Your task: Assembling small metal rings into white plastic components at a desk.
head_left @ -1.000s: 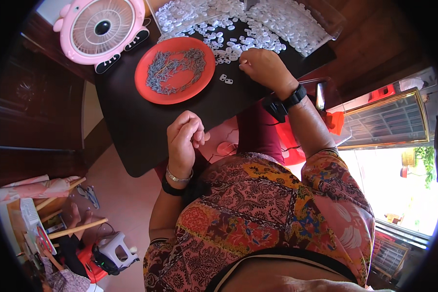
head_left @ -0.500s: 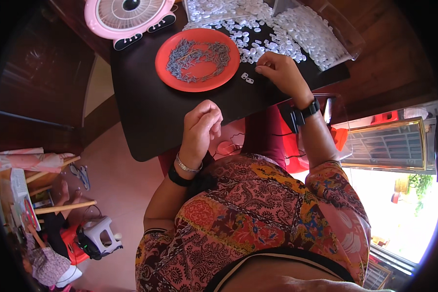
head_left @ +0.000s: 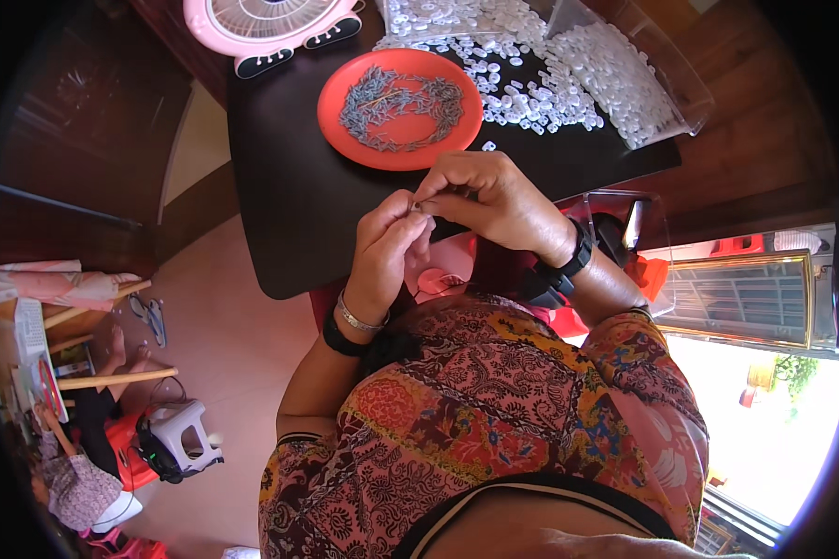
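Left hand (head_left: 382,252), fingers curled, and right hand (head_left: 508,205), thumb and forefinger pinched: fingertips meeting above black table (head_left: 284,210), anything gripped too small to tell. Beyond them, one red plate (head_left: 408,127) of slim grey pieces (head_left: 371,101); rightward, many loose white pieces (head_left: 541,110)

Beyond the left hand (head_left: 384,253), a red plate (head_left: 410,127) is set on the dark table (head_left: 289,219). Beyond the right hand (head_left: 502,205), white plastic pieces (head_left: 569,90) are scattered, and farther off to its right a clear bin (head_left: 685,79) is placed.
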`<state>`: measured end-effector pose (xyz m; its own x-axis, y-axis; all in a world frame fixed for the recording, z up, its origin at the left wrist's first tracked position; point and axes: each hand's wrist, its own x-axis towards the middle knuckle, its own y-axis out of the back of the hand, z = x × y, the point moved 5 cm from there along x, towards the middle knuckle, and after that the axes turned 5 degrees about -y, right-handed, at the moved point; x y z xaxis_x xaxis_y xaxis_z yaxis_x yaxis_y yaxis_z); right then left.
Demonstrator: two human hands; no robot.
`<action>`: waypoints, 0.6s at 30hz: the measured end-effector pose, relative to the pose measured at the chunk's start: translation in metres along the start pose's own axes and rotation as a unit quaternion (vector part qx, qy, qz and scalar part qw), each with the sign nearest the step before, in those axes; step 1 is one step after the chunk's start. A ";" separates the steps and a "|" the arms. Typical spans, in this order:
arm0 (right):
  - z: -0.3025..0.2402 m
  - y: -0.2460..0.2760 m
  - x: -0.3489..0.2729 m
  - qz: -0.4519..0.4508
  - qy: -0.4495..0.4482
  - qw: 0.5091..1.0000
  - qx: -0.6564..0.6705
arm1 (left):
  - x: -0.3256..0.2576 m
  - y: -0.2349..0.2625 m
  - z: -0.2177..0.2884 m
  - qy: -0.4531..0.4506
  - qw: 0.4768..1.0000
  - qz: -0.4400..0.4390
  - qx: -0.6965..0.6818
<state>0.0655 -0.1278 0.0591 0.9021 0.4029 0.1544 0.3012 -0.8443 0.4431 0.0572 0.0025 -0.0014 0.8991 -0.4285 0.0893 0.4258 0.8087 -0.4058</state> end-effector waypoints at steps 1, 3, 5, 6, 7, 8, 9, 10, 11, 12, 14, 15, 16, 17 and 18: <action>0.000 -0.002 0.003 -0.018 -0.023 0.999 0.045 | -0.001 0.001 0.003 -0.005 1.000 0.005 -0.003; -0.007 -0.006 0.007 -0.045 -0.019 0.998 0.033 | -0.002 0.012 0.000 -0.009 1.000 0.007 -0.013; -0.012 -0.009 0.014 -0.072 -0.015 0.997 0.022 | -0.003 0.018 0.001 -0.013 1.000 0.008 -0.023; -0.016 -0.008 0.019 -0.069 0.013 0.997 -0.015 | -0.004 0.019 0.004 -0.011 1.000 0.024 -0.008; -0.019 -0.006 0.025 -0.066 0.042 0.996 -0.052 | -0.004 0.021 0.005 -0.009 0.999 0.040 0.006; -0.016 -0.003 0.033 -0.070 0.021 0.995 -0.063 | -0.004 0.022 0.004 -0.011 0.999 0.042 0.003; -0.017 0.001 0.044 -0.043 0.046 0.989 -0.134 | -0.003 0.023 0.004 -0.018 0.999 0.037 -0.008; -0.016 0.004 0.056 -0.017 0.071 0.976 -0.203 | -0.003 0.023 0.003 -0.026 0.999 0.031 -0.019; -0.009 0.005 0.068 0.004 0.106 0.957 -0.271 | -0.002 0.024 0.004 -0.026 0.999 0.034 -0.021; 0.003 0.008 0.079 0.003 0.104 0.956 -0.273 | -0.001 0.023 0.004 -0.023 0.999 0.027 -0.012; 0.021 0.007 0.097 0.000 0.122 0.908 -0.400 | 0.000 0.023 0.004 -0.021 1.000 0.021 -0.005; 0.024 0.006 0.103 -0.002 0.123 0.908 -0.400 | 0.000 0.023 0.004 -0.025 0.999 0.022 -0.008; 0.033 0.004 0.110 -0.033 0.070 0.896 -0.438 | 0.000 0.024 0.004 -0.030 0.999 0.023 -0.010; 0.041 0.002 0.114 -0.064 0.018 0.879 -0.472 | -0.001 0.024 0.003 -0.031 0.999 0.026 -0.012; 0.042 0.000 0.116 -0.066 0.019 0.878 -0.473 | -0.001 0.025 0.001 -0.028 0.999 0.028 -0.019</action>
<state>0.1830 -0.0958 0.0396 0.8619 0.5025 0.0674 -0.0046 -0.1253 0.9921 0.0670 0.0235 -0.0107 0.9265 -0.3579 0.1164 0.3708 0.8149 -0.4456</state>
